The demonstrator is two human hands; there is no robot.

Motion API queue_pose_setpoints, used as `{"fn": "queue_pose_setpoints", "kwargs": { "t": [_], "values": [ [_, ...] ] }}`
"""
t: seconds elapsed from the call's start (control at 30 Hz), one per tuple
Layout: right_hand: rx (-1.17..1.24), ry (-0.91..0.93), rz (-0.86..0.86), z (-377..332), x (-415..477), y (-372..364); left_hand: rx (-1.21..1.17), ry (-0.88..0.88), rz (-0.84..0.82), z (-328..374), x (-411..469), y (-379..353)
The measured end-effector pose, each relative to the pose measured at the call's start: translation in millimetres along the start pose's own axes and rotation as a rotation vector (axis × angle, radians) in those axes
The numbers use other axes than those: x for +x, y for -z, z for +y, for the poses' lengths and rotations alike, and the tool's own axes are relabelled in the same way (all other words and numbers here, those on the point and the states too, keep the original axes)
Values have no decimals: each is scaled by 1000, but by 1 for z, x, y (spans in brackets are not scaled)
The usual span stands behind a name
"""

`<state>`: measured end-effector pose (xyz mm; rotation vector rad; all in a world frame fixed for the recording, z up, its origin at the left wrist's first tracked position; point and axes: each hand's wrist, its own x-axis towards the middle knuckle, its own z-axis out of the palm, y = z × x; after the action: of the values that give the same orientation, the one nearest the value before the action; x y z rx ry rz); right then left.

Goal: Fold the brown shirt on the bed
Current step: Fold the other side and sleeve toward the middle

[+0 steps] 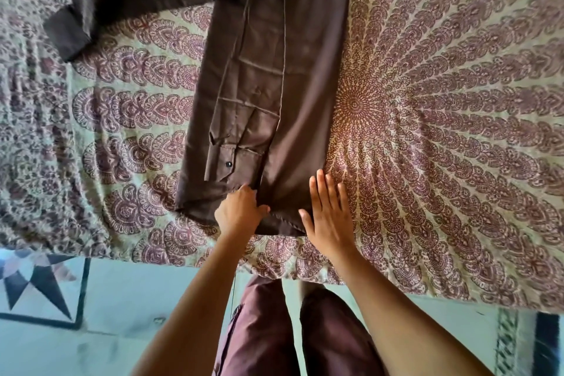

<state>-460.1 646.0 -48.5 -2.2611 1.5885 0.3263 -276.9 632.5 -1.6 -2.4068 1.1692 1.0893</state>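
Left hand (241, 207) grip pinches the brown shirt (293, 76) hem; right hand (328, 210) lies spread flat beside it.

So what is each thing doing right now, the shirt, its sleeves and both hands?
brown shirt: lying on the bed, partly folded lengthwise.
folded-in sleeve: laid flat down the shirt, cuff buttoned.
other sleeve: spread out to the left, not folded.
left hand: pinching the hem.
right hand: open, flat on the hem.
bedsheet: spread flat.

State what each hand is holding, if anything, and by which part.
The left hand pinches the brown shirt at its near hem. The right hand lies flat and open on the shirt's near right corner, holding nothing.
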Motion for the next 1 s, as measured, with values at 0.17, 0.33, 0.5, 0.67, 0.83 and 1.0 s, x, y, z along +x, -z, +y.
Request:
{"fn": "queue_pose_setpoints", "kwargs": {
  "t": [0.17, 0.33, 0.5, 0.67, 0.83, 1.0],
  "values": [
    [24, 84, 35, 2, 1, 1, -24, -91, 6, 32, 21, 56],
    [126, -29, 236, -1, 47, 33, -430, -260, 150, 91, 85, 101],
    [148, -90, 334, 6, 132, 62, -699, -196, 204, 144, 172, 124],
    [152, -170, 301, 11, 162, 47, -798, -222, 214, 198, 215, 143],
    [108, -183, 271, 12, 162, 39, -687, -351, 239, 209, 241, 163],
    [79, -198, 222, 11, 163, 41, -222, -380, 163, 215, 248, 182]
  ]
}}
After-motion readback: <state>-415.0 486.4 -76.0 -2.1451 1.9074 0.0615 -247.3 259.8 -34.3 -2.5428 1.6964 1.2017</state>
